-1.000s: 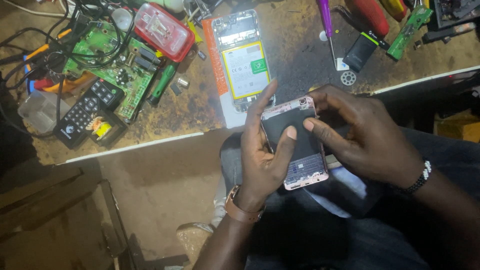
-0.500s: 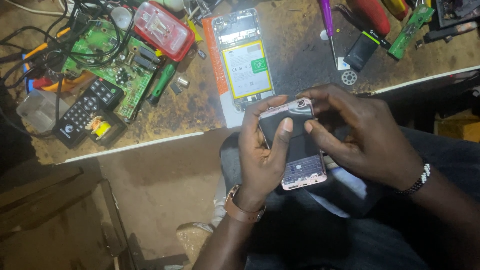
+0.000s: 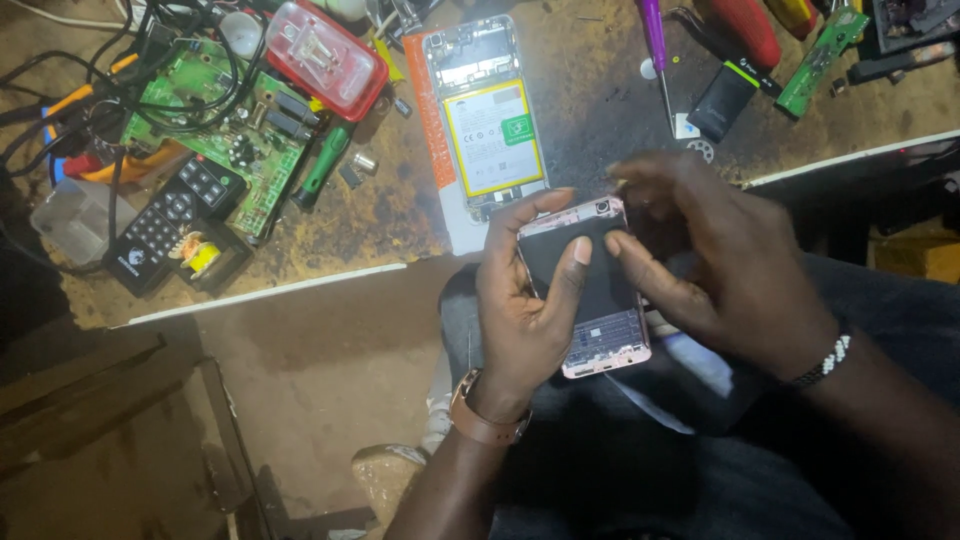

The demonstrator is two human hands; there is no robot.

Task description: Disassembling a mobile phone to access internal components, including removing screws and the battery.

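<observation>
Just off the worktop's (image 3: 300,285) near edge, over the lap, the left hand (image 3: 520,320) grips a thin, rigid, probably fragile pink phone frame (image 3: 590,290) by its long edges, the right hand (image 3: 720,260) pinching its top.

Pink phone frame (image 3: 590,300) between both hands

Brown wristband (image 3: 487,418) left; beaded black-and-white bracelet (image 3: 826,360) right.

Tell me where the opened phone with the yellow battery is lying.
In the head view, the opened phone with the yellow battery lies on the workbench, top centre, right of the green circuit board, just above the left hand.
</observation>
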